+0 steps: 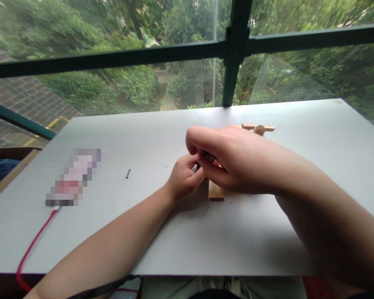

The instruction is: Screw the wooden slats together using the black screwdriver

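A broad white table (255, 241) spreads out beneath the person's hands, and beyond them a dark-framed window (174, 54) looks onto trees and a paved patch. Well off to the left of the hands lies a pixelated flat device (76, 176), a red cable (34, 243) running from its near end over the table edge; between it and the hands sits a small screw-like piece (128, 173). Just past the right hand (224, 158), light wooden pieces (259, 130) peek out, partly blocked by it. That hand is curled round a dark object (209, 156), mostly covered by the fingers. The left hand (187, 176) meets it, its grasp too hidden to tell. A wooden bar (216, 193) pokes out just below both, toward the person.
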`<move>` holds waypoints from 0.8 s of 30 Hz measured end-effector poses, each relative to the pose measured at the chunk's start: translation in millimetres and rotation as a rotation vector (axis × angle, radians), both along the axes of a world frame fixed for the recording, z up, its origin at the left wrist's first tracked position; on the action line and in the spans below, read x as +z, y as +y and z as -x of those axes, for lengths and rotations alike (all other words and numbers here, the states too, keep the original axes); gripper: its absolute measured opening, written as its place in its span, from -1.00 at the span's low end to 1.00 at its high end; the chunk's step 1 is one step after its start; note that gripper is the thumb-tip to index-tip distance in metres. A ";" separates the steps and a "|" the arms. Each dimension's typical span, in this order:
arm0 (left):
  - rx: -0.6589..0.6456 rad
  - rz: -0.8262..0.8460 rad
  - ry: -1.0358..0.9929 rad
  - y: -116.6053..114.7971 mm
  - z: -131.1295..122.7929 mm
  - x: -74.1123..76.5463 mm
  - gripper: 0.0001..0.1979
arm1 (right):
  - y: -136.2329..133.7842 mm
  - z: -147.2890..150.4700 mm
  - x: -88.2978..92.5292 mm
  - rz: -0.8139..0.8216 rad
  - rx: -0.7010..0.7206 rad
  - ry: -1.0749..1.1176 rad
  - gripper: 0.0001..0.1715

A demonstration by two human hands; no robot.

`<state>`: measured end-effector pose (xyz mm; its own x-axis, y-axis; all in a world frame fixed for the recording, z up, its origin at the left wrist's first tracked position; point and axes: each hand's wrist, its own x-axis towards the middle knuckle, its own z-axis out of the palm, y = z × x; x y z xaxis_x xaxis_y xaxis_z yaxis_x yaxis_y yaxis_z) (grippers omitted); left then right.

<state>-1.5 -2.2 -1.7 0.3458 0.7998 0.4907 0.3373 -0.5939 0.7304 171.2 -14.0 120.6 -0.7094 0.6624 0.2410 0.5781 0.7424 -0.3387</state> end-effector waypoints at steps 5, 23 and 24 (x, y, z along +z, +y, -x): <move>0.013 0.013 0.002 -0.5 0.4 -1.4 -0.80 | 0.1 -0.7 -0.4 0.011 0.007 0.003 -0.83; 0.058 0.025 0.037 2.6 3.7 -8.7 -0.77 | 0.4 1.5 1.6 0.034 -0.008 -0.008 -0.85; 0.048 0.027 0.028 2.6 3.5 -8.5 -0.77 | 0.9 1.5 1.2 0.024 -0.011 -0.005 -0.86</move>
<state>-4.9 0.3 -10.2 0.3199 0.8288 0.4591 0.3860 -0.5566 0.7357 169.7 -13.1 121.8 -0.7031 0.6759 0.2210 0.5882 0.7274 -0.3534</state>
